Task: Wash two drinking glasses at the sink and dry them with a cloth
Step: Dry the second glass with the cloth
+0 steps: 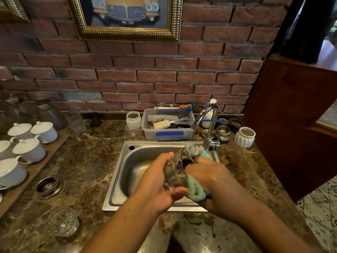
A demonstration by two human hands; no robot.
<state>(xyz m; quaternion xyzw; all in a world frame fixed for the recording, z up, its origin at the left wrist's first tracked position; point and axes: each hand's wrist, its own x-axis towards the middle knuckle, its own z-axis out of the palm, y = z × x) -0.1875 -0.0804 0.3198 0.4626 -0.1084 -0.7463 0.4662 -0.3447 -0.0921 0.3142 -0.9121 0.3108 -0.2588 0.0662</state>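
Over the steel sink (119,172) my left hand (157,181) grips a clear drinking glass (176,167), tilted with its mouth toward the tap. My right hand (213,181) holds a pale green and blue cloth (196,187) wrapped around the glass's right side; more of the cloth shows above the glass rim. A second clear glass (63,222) stands on the marble counter at the front left. The chrome tap (209,123) arches over the sink's back right corner; no water shows.
A plastic tub (168,133) of bottle brushes sits behind the sink, with white ribbed pots on either side. White lidded cups (29,149) fill a wooden tray at left. A metal ring (48,186) lies on the counter. Jars and a tumbler stand at the back left.
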